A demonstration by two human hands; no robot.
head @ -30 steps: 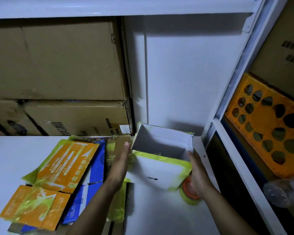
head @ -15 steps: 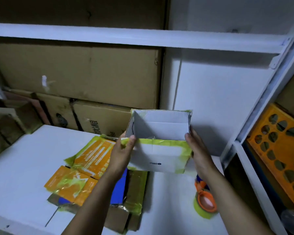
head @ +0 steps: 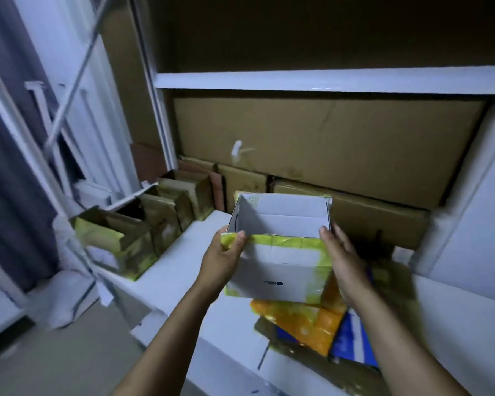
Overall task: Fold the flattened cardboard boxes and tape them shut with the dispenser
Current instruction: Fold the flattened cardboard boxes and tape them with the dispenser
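I hold a folded white box (head: 280, 270) in the air above the white shelf surface (head: 183, 264); its top is open and yellow-green tape runs along its edges. My left hand (head: 223, 258) grips its left side, thumb over the rim. My right hand (head: 343, 261) grips the right side, thumb at the rim. Under the box lie flattened boxes (head: 312, 324), orange and blue, smeared with yellow-green tape. The tape dispenser is not in view.
Several folded brown boxes (head: 143, 221) with yellow-green tape stand in a row at the shelf's left edge. Large brown cartons (head: 326, 144) fill the back of the shelf. A white upright (head: 160, 110) and a diagonal brace (head: 75, 70) stand left.
The box has been lifted off the shelf and carried left. The view has swung left, so the tape dispenser and the orange crate have dropped out and the row of folded boxes has appeared.
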